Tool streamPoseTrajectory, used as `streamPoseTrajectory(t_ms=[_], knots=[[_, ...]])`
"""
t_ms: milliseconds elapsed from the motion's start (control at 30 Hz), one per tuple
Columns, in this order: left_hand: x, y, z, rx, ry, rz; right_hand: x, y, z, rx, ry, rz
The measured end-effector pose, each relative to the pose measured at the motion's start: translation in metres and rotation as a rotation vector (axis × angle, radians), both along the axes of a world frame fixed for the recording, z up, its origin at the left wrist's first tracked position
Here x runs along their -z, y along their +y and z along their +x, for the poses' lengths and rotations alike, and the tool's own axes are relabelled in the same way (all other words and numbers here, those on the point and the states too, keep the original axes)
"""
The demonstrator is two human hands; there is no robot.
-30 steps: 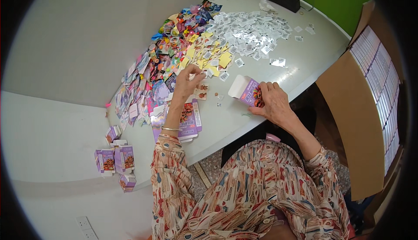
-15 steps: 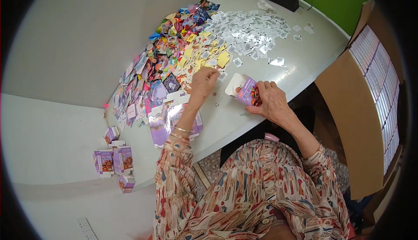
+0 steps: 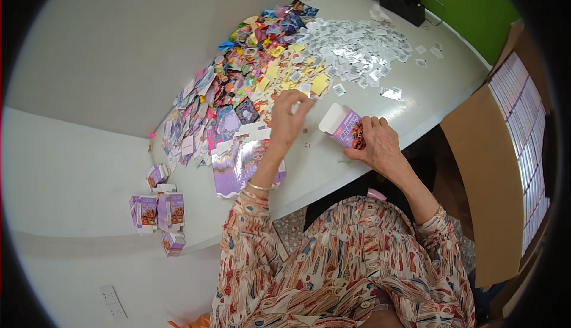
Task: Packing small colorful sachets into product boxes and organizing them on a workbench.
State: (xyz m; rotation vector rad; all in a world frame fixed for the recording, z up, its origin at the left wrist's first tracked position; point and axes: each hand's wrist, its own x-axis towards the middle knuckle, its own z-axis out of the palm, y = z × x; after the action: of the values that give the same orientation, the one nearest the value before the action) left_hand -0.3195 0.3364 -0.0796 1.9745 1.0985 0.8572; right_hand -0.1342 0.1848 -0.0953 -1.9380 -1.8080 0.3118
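Since the earlier frame the left hand has come nearer to the small purple printed cardboard carton, which is over the bench in the right hand. The right grip is closed round the carton, its white end flap open. The left grip is narrow, fingertips close together; whether it holds anything cannot be told. Beyond the carton lie yellow paper cards, a heap of white printed squares and multicoloured small pieces, plentiful still. Left of the carton, a stack of flat, shiny purple cartons appears yet unfolded. Farther left, at least four upright-sided purple boxes look already folded; the held carton seems unfinished. Right of the carton stands a tall brown cardboard case, tightly packed.
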Motion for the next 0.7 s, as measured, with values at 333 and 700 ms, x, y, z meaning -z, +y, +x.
streamPoseTrajectory(t_ms=[333, 700], knots=[[-0.017, -0.02, -0.032, 0.418, 0.396, 0.374, -0.004, 0.007, -0.02, -0.107, -0.014, 0.061], [0.008, 0.12, -0.131, -0.008, 0.97, 0.27, 0.0, 0.007, -0.019, -0.041, 0.07, 0.036]])
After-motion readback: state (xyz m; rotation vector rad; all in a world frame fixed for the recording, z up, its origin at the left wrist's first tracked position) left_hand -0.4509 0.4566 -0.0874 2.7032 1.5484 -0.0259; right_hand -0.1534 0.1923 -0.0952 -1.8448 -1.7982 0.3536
